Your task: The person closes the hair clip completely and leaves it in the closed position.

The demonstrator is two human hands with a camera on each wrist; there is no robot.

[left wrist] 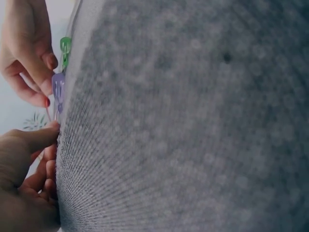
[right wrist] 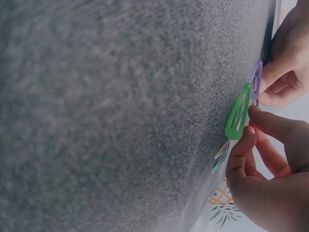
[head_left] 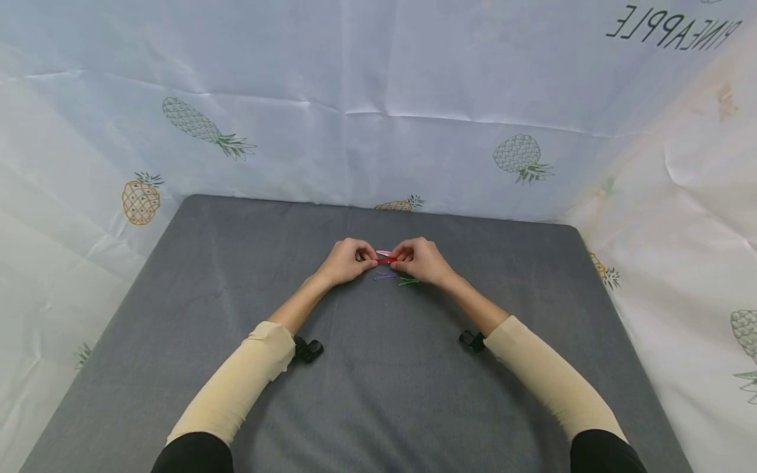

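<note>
Head view: two hands together at mid counter, grey cloth cover. Left hand and right hand facing each other, fingertips curled and pinching opposite ends of one red hair clip, held just above the cloth between them. Light-coloured clip part visible just far of the red clip, touching it; whether separate piece or same clip cannot be told.

Near side of the hands, flat on the cloth: purple hair clip to the left, green hair clip to the right, lying just beside each other, neither held. Cream sleeves on both forearms; black wrist mount on the left arm, black wrist mount on the right arm. Pineapple-print sheet behind and at both sides of the counter.

Left wrist view: green clip and purple clip seen edge-on at the cloth line, left-hand fingers curled below them, right-hand fingers beside them.

Right wrist view: green clip flat on the cloth, purple clip just beyond it, right-hand fingers curled next to the green clip. Further pale clips at the cloth edge, partly hidden.
</note>
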